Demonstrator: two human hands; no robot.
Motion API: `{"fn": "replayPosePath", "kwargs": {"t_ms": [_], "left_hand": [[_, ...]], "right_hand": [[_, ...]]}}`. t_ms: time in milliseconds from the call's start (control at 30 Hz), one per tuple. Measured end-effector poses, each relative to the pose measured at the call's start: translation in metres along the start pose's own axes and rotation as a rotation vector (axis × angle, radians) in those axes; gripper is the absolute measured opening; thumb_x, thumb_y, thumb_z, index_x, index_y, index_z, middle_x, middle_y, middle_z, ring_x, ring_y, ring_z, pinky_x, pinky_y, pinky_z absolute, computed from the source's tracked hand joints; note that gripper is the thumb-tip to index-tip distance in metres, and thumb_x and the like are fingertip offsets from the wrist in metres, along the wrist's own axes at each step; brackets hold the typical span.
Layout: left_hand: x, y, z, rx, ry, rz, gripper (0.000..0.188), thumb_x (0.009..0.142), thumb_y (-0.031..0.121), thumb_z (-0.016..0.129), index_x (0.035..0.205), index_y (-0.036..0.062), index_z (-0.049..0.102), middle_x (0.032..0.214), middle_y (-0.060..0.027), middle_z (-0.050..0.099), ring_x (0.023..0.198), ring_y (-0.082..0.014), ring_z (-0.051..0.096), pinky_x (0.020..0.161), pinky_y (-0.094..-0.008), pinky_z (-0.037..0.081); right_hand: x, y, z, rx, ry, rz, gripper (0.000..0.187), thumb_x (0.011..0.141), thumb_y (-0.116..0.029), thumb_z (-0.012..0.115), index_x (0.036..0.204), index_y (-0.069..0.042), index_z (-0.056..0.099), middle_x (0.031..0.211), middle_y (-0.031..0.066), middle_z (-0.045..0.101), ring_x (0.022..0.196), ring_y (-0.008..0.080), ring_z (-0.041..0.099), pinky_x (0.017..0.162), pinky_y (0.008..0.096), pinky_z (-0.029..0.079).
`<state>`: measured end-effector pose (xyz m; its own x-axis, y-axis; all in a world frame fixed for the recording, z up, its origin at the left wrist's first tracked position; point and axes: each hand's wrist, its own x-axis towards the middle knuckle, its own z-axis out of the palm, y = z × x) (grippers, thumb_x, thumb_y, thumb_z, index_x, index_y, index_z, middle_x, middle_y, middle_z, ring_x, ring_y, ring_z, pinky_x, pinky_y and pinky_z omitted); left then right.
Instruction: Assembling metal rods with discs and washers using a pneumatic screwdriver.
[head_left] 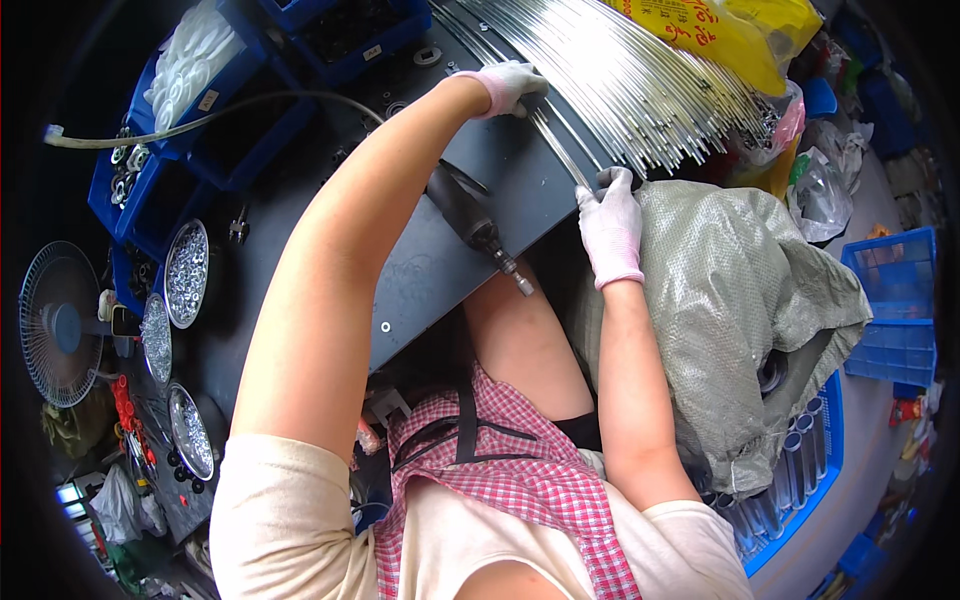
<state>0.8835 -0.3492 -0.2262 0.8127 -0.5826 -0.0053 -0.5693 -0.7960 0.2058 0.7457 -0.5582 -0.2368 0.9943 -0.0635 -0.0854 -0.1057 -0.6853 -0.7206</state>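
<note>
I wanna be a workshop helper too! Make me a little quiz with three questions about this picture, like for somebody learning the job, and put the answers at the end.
1. Pick one: what do the left hand and right hand hold?
a) blue bins
b) thin metal rods
c) washers

2. True or false: the black power tool is in the person's right hand.

3. Fill in the word: the woven sack lies on the person's ____ side.

Key:
1. b
2. False; it lies on the dark table, with its tip out past the edge in this view.
3. right
</note>
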Motion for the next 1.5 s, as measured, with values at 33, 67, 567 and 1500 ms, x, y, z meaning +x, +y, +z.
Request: {"fn": "replayPosePath", "kwargs": {"t_ms": [33, 67, 567, 1500], "left_hand": [[0.004, 0.000, -0.004, 0.001, -0.001, -0.004, 0.036, 0.063, 0.002, 0.069, 0.096, 0.0072, 0.057, 0.097, -0.0126, 0.053, 0.093, -0.0302, 0.052, 0.080, -0.0370, 0.043], [0.009, 0.000, -0.009, 0.011, -0.151, -0.048, 0.038, 0.062, 0.003, 0.070, 0.098, 0.0076, 0.057, 0.100, -0.0122, 0.054, 0.095, -0.0304, 0.052, 0.081, -0.0371, 0.043], [-0.035, 0.068, -0.001, -0.081, -0.314, 0.324, 0.020, 0.065, 0.010, 0.066, 0.082, 0.0054, 0.057, 0.088, -0.0098, 0.055, 0.093, -0.0288, 0.051, 0.078, -0.0378, 0.043], [-0.118, 0.225, -0.195, -0.621, 1.234, 0.425, 0.010, 0.088, 0.012, 0.051, 0.089, 0.0031, 0.056, 0.076, -0.0010, 0.058, 0.066, -0.0068, 0.054, 0.056, -0.0215, 0.044]], "right_hand": [[-0.001, 0.002, 0.001, 0.001, -0.004, -0.001, 0.035, 0.079, -0.016, 0.061, 0.104, 0.000, 0.042, 0.090, 0.0250, 0.059, 0.086, 0.0385, 0.058, 0.077, 0.0421, 0.045], [-0.002, 0.005, 0.004, 0.020, -0.007, -0.002, 0.033, 0.080, -0.014, 0.060, 0.104, 0.000, 0.042, 0.088, 0.0239, 0.060, 0.084, 0.0373, 0.059, 0.075, 0.0414, 0.045], [-0.110, 0.054, -0.006, 1.112, -0.163, 0.125, 0.015, 0.092, -0.010, 0.040, 0.104, -0.001, 0.038, 0.079, 0.0090, 0.054, 0.063, 0.0113, 0.054, 0.058, 0.0216, 0.045], [-0.152, -0.018, -0.084, 0.716, -0.080, -0.557, 0.026, 0.085, 0.000, 0.046, 0.110, 0.004, 0.052, 0.103, 0.0092, 0.059, 0.094, 0.0136, 0.056, 0.082, 0.0245, 0.043]]}}
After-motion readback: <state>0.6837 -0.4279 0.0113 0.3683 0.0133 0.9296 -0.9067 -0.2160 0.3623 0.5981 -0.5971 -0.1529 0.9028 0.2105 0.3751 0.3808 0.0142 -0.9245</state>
